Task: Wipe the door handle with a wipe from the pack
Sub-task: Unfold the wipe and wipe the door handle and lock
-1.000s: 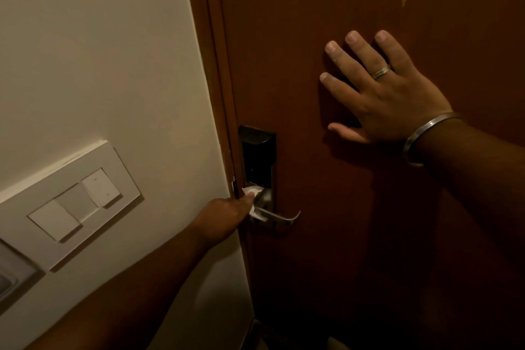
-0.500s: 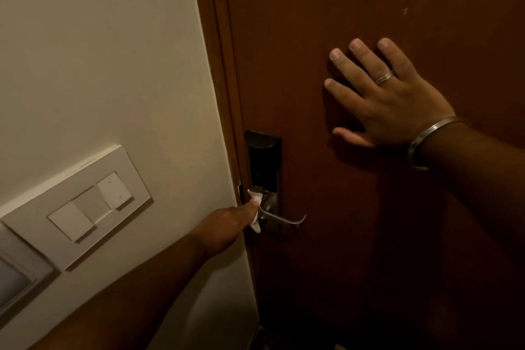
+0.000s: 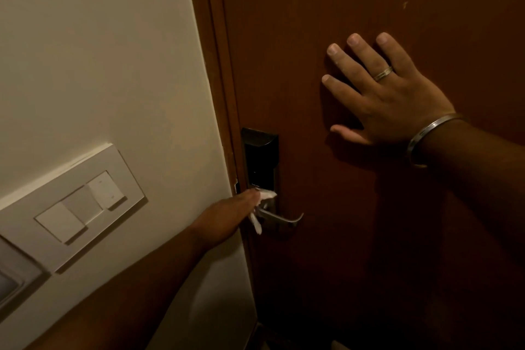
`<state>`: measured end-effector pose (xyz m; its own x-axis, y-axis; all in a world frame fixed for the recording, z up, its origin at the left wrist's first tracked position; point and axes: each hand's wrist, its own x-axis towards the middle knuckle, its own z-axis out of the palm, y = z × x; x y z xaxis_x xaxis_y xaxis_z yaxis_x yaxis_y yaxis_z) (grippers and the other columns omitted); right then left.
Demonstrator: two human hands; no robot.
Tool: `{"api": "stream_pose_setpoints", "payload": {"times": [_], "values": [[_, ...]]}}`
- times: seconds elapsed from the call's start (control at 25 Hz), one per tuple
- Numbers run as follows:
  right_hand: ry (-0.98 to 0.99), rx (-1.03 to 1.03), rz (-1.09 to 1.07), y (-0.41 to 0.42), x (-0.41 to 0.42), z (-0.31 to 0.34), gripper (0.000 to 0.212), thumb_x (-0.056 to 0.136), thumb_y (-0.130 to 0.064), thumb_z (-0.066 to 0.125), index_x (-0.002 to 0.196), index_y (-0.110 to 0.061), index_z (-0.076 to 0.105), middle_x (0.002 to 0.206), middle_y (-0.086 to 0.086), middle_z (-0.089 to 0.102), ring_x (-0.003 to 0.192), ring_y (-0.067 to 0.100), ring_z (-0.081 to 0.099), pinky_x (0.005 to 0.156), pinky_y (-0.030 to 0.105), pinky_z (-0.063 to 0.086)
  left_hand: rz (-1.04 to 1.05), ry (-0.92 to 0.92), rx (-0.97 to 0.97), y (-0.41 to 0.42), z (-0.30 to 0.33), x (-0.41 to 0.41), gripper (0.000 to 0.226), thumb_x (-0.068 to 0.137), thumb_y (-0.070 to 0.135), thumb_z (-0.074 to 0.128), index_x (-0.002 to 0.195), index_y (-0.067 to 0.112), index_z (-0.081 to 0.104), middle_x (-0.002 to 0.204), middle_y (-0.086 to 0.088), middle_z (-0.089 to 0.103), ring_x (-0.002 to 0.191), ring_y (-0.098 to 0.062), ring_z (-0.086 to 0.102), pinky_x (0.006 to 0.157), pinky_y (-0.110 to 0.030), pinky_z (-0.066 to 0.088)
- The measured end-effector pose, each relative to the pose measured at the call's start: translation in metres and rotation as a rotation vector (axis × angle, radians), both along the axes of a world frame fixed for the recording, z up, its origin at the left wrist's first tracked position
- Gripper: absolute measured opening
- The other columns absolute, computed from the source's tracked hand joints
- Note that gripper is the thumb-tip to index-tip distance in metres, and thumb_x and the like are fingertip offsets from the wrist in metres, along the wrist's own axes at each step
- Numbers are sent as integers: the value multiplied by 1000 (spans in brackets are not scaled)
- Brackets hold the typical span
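Observation:
A silver lever door handle [image 3: 284, 217] sticks out to the right below a black lock plate [image 3: 260, 158] on the dark brown door [image 3: 326, 236]. My left hand [image 3: 227, 217] holds a crumpled white wipe [image 3: 260, 209] against the base of the handle, where the lever meets the plate. Part of the wipe hangs down below my fingers. My right hand [image 3: 380, 94] lies flat on the door above and to the right of the handle, fingers spread, holding nothing. The pack of wipes is out of view.
A cream wall [image 3: 99, 65] fills the left side, meeting the brown door frame [image 3: 218, 65]. A white switch panel [image 3: 82, 204] with three rocker switches sits on the wall left of the handle. Another panel's edge [image 3: 11, 281] shows at the far left.
My left hand has shifted the wipe a little around the base of the handle, and a strip of it now hangs lower. My right hand stays flat on the door.

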<state>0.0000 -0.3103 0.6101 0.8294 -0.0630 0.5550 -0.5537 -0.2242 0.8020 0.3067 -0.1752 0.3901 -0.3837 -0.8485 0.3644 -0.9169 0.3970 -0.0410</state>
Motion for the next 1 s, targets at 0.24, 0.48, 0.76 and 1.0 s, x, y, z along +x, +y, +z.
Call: {"api": "stream_pose_setpoints", "payload": {"times": [0.24, 0.48, 0.76, 1.0], "values": [[1, -8, -11, 2, 0, 0, 83, 92, -70, 24, 148, -9, 39, 161, 25, 23, 148, 46, 25, 119, 58, 15, -79, -229, -76, 10, 4, -22, 56, 69, 6, 85, 121, 5, 62, 122, -18, 66, 111, -29, 64, 82, -38, 59], [6, 3, -32, 4, 1, -1, 84, 92, -71, 24, 149, -10, 38, 162, 25, 21, 148, 46, 24, 119, 59, 14, -35, 3, -38, 17, -4, -38, 58, 69, 3, 83, 122, 2, 59, 123, -21, 64, 111, -32, 63, 84, -41, 58], [21, 4, -52, 3, 1, 0, 86, 92, -72, 23, 150, -10, 37, 162, 25, 19, 148, 46, 22, 120, 59, 13, 103, 84, 146, -7, 37, -2, 31, 94, 14, 60, 126, 12, 61, 128, -15, 63, 114, -27, 61, 97, -35, 48], [15, 42, -65, 4, -2, 1, 87, 92, -71, 21, 151, -9, 33, 163, 24, 15, 150, 46, 18, 120, 59, 10, -57, -13, 22, 9, 13, -93, 36, 75, 9, 80, 107, -1, 67, 106, -23, 71, 91, -34, 70, 76, -42, 60]]}}
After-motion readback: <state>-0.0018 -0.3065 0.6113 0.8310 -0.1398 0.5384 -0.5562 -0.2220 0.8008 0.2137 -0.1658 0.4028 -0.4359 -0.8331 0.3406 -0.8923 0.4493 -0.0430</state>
